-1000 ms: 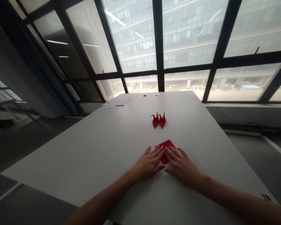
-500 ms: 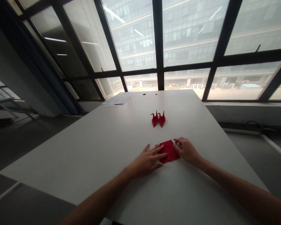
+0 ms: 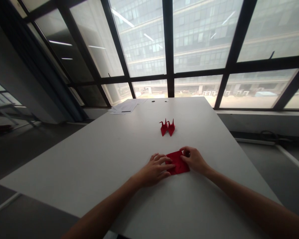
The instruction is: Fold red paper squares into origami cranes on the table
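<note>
Head camera, looking down over the near part of the white tabletop [image 3: 102,156]: from my seat at the far end of the link, I have the red paper [image 3: 178,165] between the two hands, flat or nearly so, well in from the near edge. The left hand [image 3: 155,170] is spread, its fingers slightly bent and resting over the paper's left side. The right hand [image 3: 194,160] has thumb and fingertips brought together at the far right corner, and I read that as a pinch on the paper; whether it has one layer or several, I can't tell from here.

Beyond the paper, apart from both hands, two folded cranes stand side by side, the left crane [image 3: 163,128] and the right crane [image 3: 171,129], both red. White sheets [image 3: 124,106] lie at the far left of the tabletop, near the windows [image 3: 196,36], with a thin dark object [image 3: 126,111] on them.

I'd judge the step in hand to be working a fold at that corner, with the left hand as the anchor. To my eye, the next move calls for steady left fingers, a light right pinch and edges well matched before any crease is pressed
</note>
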A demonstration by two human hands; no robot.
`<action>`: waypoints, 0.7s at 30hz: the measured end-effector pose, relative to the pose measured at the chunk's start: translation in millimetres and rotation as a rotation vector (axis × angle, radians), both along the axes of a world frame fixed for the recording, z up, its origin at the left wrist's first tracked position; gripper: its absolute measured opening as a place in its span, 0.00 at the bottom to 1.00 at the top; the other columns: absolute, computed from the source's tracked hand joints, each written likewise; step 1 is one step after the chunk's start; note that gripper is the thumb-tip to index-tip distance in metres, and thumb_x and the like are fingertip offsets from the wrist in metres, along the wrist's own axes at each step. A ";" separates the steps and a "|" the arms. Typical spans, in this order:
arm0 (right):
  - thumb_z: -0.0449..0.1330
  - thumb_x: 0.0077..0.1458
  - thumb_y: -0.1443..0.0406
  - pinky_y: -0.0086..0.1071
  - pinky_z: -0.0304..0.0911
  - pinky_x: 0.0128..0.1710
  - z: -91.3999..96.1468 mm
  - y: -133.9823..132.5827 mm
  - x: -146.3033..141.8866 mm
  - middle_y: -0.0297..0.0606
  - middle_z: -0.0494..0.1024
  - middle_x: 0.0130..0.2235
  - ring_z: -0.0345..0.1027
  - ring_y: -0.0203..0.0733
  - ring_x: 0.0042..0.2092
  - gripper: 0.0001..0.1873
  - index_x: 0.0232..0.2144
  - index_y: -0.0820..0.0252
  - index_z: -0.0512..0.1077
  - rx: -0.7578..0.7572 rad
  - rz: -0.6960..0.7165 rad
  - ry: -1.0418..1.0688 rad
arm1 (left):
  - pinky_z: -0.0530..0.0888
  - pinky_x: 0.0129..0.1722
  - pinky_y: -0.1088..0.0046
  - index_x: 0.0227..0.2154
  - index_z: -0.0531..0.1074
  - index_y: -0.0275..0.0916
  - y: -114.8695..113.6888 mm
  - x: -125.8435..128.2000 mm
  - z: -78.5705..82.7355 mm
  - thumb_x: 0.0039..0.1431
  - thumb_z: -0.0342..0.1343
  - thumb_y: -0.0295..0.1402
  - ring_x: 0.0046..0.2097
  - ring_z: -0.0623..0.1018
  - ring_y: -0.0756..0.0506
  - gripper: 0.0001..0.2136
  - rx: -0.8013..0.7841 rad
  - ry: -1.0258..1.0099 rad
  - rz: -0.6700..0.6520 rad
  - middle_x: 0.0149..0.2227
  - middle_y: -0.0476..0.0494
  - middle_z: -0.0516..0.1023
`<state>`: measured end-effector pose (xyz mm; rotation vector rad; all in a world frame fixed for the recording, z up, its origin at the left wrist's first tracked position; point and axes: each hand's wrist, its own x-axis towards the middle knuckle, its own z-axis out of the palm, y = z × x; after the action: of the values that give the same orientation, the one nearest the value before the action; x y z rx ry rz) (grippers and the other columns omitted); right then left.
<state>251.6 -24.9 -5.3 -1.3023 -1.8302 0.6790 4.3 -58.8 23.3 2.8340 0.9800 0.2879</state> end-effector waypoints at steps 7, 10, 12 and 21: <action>0.53 0.54 0.75 0.34 0.62 0.45 3.9 -9.4 2.2 0.37 0.78 0.36 0.69 0.41 0.40 0.14 0.35 0.59 0.76 0.226 0.091 -0.349 | 0.61 0.62 0.59 0.59 0.68 0.55 1.0 -0.9 -3.4 0.69 0.51 0.38 0.61 0.66 0.42 0.17 -0.002 -0.015 0.005 0.60 0.48 0.69; 0.52 0.60 0.74 0.37 0.57 0.51 11.0 -20.4 3.3 0.38 0.79 0.40 0.69 0.42 0.44 0.16 0.41 0.55 0.77 0.289 0.189 -0.501 | 0.60 0.62 0.59 0.60 0.66 0.54 0.8 -1.3 -4.1 0.69 0.51 0.38 0.61 0.66 0.42 0.18 0.020 -0.004 -0.004 0.60 0.47 0.68; 0.53 0.62 0.72 0.38 0.56 0.52 16.3 -30.3 2.0 0.39 0.78 0.43 0.68 0.43 0.47 0.14 0.43 0.54 0.77 0.309 0.222 -0.582 | 0.61 0.62 0.59 0.61 0.65 0.53 0.3 -1.1 -3.7 0.69 0.51 0.39 0.61 0.66 0.41 0.19 0.036 0.011 -0.003 0.60 0.46 0.68; 0.54 0.66 0.59 0.51 0.51 0.61 3.8 -58.7 -21.7 0.49 0.76 0.54 0.66 0.53 0.57 0.18 0.53 0.62 0.72 0.344 0.073 -0.743 | 0.63 0.60 0.58 0.57 0.68 0.50 -6.8 5.6 -4.5 0.67 0.52 0.43 0.59 0.67 0.40 0.18 0.084 0.006 0.059 0.59 0.41 0.67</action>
<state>229.9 -83.5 -1.5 -1.3490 -2.4471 -0.1323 9.8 -65.6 18.8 2.8852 1.0795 0.3347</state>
